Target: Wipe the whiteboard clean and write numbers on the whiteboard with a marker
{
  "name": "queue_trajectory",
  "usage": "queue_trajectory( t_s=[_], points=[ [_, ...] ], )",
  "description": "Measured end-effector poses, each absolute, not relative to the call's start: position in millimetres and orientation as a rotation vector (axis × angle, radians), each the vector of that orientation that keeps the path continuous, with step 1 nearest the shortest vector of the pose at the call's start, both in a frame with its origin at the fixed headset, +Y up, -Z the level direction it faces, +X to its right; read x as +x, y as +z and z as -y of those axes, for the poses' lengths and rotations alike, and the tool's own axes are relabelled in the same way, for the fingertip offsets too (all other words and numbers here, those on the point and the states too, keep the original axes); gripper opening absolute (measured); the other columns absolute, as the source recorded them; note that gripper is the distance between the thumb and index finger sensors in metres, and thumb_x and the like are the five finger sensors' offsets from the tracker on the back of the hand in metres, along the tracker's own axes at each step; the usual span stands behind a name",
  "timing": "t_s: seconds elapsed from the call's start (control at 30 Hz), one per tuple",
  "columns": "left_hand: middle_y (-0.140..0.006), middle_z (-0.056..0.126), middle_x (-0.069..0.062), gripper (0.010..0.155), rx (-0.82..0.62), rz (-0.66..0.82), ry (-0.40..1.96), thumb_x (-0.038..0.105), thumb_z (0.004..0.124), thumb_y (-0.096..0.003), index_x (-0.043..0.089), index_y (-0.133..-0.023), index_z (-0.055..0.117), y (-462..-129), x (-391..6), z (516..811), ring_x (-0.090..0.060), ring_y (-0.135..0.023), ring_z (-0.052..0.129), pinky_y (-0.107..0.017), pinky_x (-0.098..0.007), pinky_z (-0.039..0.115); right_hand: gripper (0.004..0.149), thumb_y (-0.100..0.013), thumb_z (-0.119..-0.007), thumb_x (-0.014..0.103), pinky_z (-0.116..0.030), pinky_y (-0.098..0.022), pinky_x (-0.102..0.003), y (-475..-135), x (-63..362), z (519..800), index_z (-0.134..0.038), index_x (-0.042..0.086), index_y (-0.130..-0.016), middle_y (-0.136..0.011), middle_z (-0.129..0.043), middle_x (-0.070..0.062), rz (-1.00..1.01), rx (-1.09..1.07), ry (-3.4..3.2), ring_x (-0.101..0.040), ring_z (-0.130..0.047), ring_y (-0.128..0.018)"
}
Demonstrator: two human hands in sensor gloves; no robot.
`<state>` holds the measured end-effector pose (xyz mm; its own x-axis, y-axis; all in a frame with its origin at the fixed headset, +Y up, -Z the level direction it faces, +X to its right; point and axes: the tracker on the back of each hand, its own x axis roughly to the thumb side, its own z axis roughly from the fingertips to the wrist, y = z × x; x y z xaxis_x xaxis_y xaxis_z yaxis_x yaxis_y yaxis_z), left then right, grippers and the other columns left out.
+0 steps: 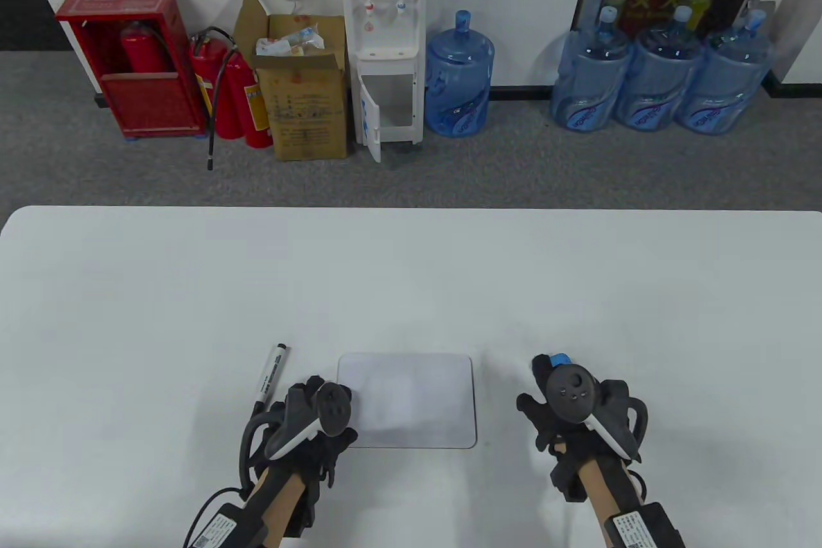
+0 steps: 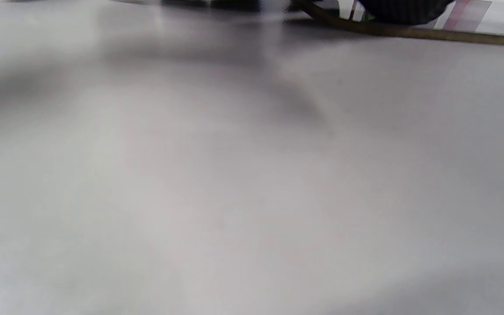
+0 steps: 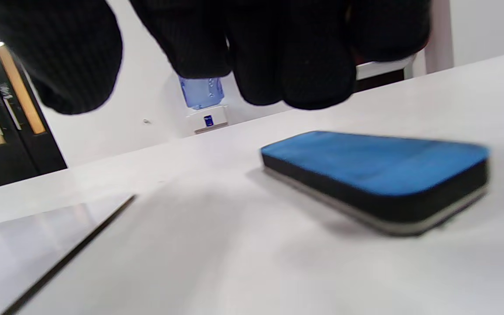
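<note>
Eraser (image 3: pixel 376 175) lies under loose right hand (image 1: pixel 565 406); left hand (image 1: pixel 308 426) grip unclear beside whiteboard (image 1: pixel 417 400).

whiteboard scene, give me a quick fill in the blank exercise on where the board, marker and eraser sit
1. The marker lies on the table to the ______ of the whiteboard in the table view.
2. The top face of the eraser is coloured ______.
3. The eraser lies flat on the ______, apart from the whiteboard.
4. The right hand hovers above the eraser with its fingers ______ touching it.

Missing words: left; blue; table; not
</note>
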<state>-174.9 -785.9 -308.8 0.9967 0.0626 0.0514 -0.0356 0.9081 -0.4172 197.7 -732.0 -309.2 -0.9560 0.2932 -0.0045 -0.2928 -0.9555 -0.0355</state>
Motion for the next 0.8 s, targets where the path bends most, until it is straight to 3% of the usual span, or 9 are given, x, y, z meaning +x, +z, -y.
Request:
queue_trajectory(
  t_s=[0.17, 0.3, 0.43, 0.6, 0.73, 0.8],
  points=[
    [-0.126, 0.022, -0.007, 0.069, -0.427, 0.067, 0.054, 0.057, 0.06, -0.0482, 0.044, -0.111, 0.034, -309, -175, 786, -0.043, -0.115, 0.03, -0.082, -0.064, 0.032, 0.071, -0.039, -0.083, 0.054, -0.062, -0.06, -0.06, -308, 197, 751, -0.072, 0.02, -0.1, -0.095, -0.073, -0.014, 0.021, 0.017, 2.826, -0.037, -0.083, -0.078],
    [-0.126, 0.026, -0.006, 0.071, -0.416, 0.079, 0.084, 0.06, 0.062, -0.0472, 0.043, -0.112, 0.038, -311, -179, 782, -0.041, -0.115, 0.022, -0.083, -0.062, 0.026, 0.071, -0.039, -0.083, 0.053, -0.061, -0.061, -0.06, -307, 203, 750, -0.071, 0.021, -0.101, -0.097, -0.072, -0.014, 0.023, 0.002, 2.798, -0.037, -0.081, -0.079],
    [-0.126, 0.03, -0.005, 0.071, -0.304, 0.061, 0.114, 0.059, 0.063, -0.0467, 0.042, -0.112, 0.042, -313, -191, 763, -0.04, -0.115, 0.022, -0.083, -0.061, 0.027, 0.071, -0.039, -0.083, 0.053, -0.06, -0.061, -0.06, -305, 209, 747, -0.071, 0.02, -0.101, -0.097, -0.071, -0.014, 0.047, 0.0, 2.763, -0.037, -0.081, -0.079],
    [-0.126, 0.037, -0.006, 0.07, -0.2, -0.108, 0.092, 0.056, 0.067, -0.0474, 0.041, -0.112, 0.045, -323, -227, 735, -0.04, -0.115, 0.027, -0.083, -0.062, 0.029, 0.071, -0.039, -0.083, 0.053, -0.06, -0.061, -0.06, -304, 215, 749, -0.071, 0.02, -0.101, -0.097, -0.071, -0.014, 0.042, -0.002, 2.77, -0.037, -0.08, -0.08],
    [-0.121, 0.056, -0.006, 0.071, -0.114, -0.28, -0.061, 0.053, 0.074, -0.0468, 0.038, -0.111, 0.049, -329, -248, 732, -0.041, -0.111, 0.05, -0.081, -0.064, 0.035, 0.07, -0.039, -0.083, 0.053, -0.059, -0.062, -0.061, -305, 219, 750, -0.071, 0.021, -0.101, -0.098, -0.07, -0.014, 0.031, -0.016, 2.749, -0.038, -0.079, -0.081],
    [-0.117, 0.066, -0.006, 0.072, -0.159, -0.323, -0.11, 0.052, 0.077, -0.0463, 0.036, -0.111, 0.05, -332, -254, 737, -0.04, -0.105, 0.063, -0.079, -0.065, 0.042, 0.07, -0.039, -0.083, 0.053, -0.059, -0.062, -0.061, -305, 220, 750, -0.071, 0.021, -0.101, -0.098, -0.07, -0.014, 0.031, -0.023, 2.745, -0.038, -0.079, -0.081]
  ],
)
